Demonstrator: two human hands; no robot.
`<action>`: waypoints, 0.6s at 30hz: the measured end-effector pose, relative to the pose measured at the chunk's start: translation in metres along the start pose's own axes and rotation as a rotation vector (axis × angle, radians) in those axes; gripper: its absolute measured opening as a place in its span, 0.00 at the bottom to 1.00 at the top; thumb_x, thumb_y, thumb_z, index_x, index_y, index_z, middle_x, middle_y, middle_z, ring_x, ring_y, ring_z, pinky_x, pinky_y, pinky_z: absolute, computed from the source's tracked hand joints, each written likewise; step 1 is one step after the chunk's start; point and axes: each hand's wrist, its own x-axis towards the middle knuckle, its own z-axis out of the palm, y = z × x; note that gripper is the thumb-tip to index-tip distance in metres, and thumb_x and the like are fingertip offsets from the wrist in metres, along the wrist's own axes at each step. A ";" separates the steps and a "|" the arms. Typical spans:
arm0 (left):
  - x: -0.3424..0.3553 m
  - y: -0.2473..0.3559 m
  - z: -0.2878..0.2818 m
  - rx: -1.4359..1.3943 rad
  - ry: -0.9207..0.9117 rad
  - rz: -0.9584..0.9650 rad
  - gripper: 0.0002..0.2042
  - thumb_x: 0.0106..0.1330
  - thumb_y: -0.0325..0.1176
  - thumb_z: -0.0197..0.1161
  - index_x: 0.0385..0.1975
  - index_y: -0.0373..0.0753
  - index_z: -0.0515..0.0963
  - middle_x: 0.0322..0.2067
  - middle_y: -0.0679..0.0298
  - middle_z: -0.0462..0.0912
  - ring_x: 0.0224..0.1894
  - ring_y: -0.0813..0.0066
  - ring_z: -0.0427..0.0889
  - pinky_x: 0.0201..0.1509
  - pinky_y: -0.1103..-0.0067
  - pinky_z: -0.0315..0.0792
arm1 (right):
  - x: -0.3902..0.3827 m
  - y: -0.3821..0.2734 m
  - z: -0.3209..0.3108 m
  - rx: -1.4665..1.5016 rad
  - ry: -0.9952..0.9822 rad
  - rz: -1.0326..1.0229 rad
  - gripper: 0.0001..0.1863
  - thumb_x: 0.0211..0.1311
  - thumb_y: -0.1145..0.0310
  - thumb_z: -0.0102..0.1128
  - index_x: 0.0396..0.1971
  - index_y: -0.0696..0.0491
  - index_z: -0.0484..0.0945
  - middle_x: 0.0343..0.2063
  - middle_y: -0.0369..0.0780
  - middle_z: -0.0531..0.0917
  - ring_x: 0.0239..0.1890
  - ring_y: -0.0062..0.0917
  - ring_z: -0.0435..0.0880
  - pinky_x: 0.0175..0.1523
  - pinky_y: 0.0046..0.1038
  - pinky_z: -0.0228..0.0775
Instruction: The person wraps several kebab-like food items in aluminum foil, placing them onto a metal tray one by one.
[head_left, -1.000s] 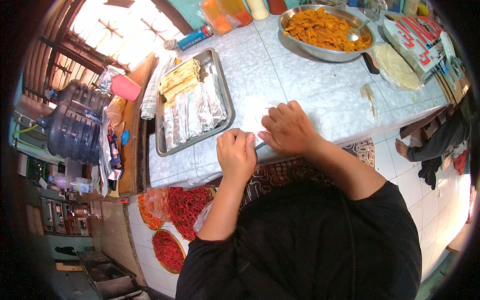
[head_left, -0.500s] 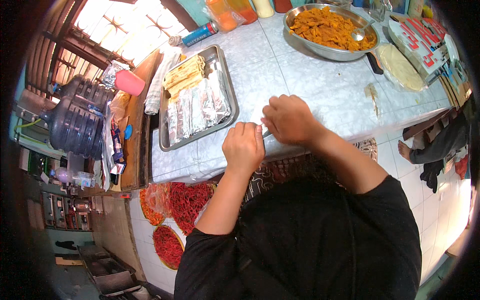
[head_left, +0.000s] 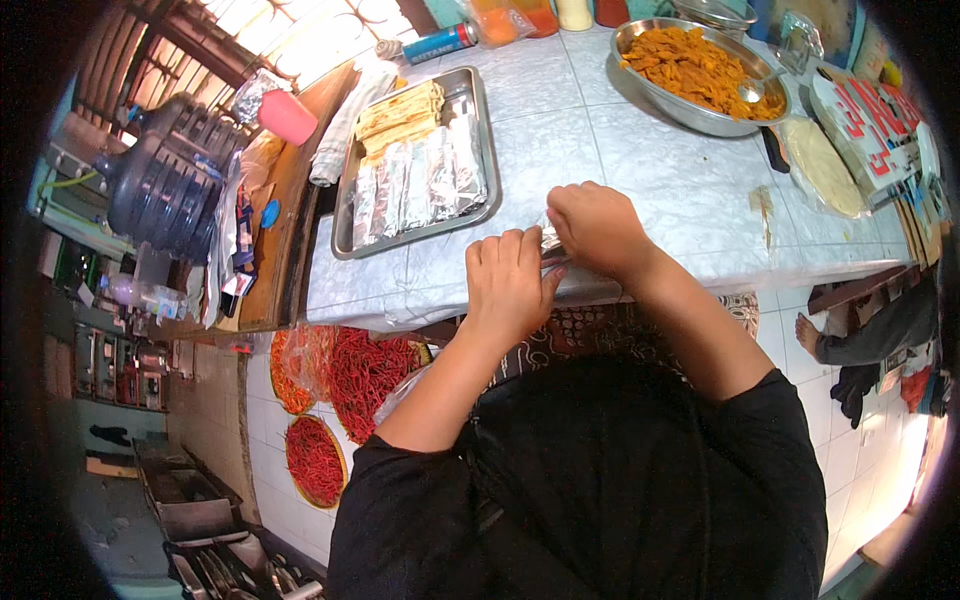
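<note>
My left hand and my right hand are close together over the near edge of the table. Both are closed around a piece of silver foil, most of which the fingers cover; what it wraps, if anything, is hidden. To their left is a metal tray holding several foil-wrapped rolls in front of stacked, unwrapped golden-brown flatbread rolls. Farther off to the right, a steel bowl contains orange cooked filling with a spoon resting in it.
A dark-handled knife and bagged pale flatbread lie beside a printed carton. At the back are a blue gas canister and sauce containers. Round trays of red chillies stand on the floor. Another person's leg shows at right.
The view has shifted, so the tray and bowl sit higher and farther right. The right hand has turned slightly, and more silver foil shows between my hands.
</note>
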 end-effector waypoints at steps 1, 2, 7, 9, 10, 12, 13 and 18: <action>-0.001 -0.004 0.003 -0.001 -0.027 -0.020 0.20 0.54 0.37 0.65 0.45 0.35 0.73 0.36 0.57 0.74 0.39 0.58 0.71 0.45 0.65 0.61 | -0.004 0.005 0.001 -0.002 0.114 -0.143 0.07 0.53 0.65 0.57 0.22 0.52 0.75 0.20 0.40 0.76 0.28 0.35 0.74 0.38 0.37 0.65; -0.001 -0.005 0.002 0.002 -0.019 -0.030 0.20 0.54 0.37 0.65 0.45 0.35 0.73 0.36 0.57 0.74 0.39 0.58 0.71 0.45 0.65 0.61 | -0.006 0.006 0.002 -0.003 0.229 -0.287 0.06 0.51 0.65 0.58 0.22 0.51 0.75 0.20 0.40 0.75 0.27 0.34 0.74 0.36 0.36 0.65; 0.003 0.003 -0.022 0.022 -0.198 -0.054 0.20 0.53 0.40 0.67 0.41 0.35 0.75 0.34 0.56 0.74 0.38 0.57 0.71 0.45 0.63 0.61 | -0.016 -0.008 0.002 -0.027 0.258 -0.386 0.07 0.52 0.64 0.59 0.22 0.51 0.75 0.22 0.40 0.74 0.28 0.36 0.75 0.36 0.37 0.66; -0.009 0.001 -0.025 -0.078 -0.081 -0.020 0.19 0.55 0.40 0.67 0.42 0.34 0.75 0.38 0.55 0.75 0.41 0.55 0.72 0.48 0.61 0.61 | -0.017 -0.007 0.001 -0.041 0.205 -0.345 0.09 0.53 0.62 0.59 0.22 0.51 0.75 0.23 0.40 0.75 0.29 0.36 0.76 0.37 0.37 0.67; -0.017 -0.003 -0.026 -0.172 0.038 0.018 0.19 0.57 0.40 0.66 0.43 0.34 0.75 0.41 0.53 0.76 0.44 0.53 0.72 0.51 0.60 0.62 | -0.017 -0.006 0.000 -0.040 0.156 -0.324 0.10 0.54 0.61 0.59 0.21 0.51 0.76 0.22 0.41 0.76 0.29 0.36 0.77 0.37 0.37 0.68; -0.047 -0.016 -0.018 -0.473 0.239 -0.145 0.13 0.62 0.36 0.61 0.40 0.32 0.77 0.39 0.53 0.78 0.40 0.59 0.75 0.49 0.68 0.67 | -0.016 -0.001 0.000 -0.049 0.113 -0.297 0.12 0.55 0.59 0.58 0.20 0.51 0.76 0.22 0.41 0.77 0.29 0.36 0.78 0.37 0.37 0.69; -0.068 -0.021 -0.019 -0.632 0.290 -0.269 0.11 0.64 0.34 0.59 0.38 0.32 0.78 0.35 0.54 0.79 0.37 0.63 0.75 0.45 0.72 0.69 | -0.016 -0.001 0.000 -0.033 0.040 -0.301 0.12 0.56 0.59 0.57 0.21 0.52 0.75 0.22 0.42 0.76 0.29 0.38 0.77 0.36 0.38 0.68; -0.098 -0.017 0.000 -2.051 -0.371 -1.120 0.24 0.72 0.48 0.46 0.50 0.30 0.72 0.39 0.59 0.79 0.40 0.70 0.78 0.47 0.74 0.71 | -0.023 -0.013 -0.010 -0.041 -0.194 -0.440 0.12 0.58 0.58 0.54 0.22 0.51 0.76 0.21 0.41 0.79 0.28 0.38 0.80 0.37 0.38 0.71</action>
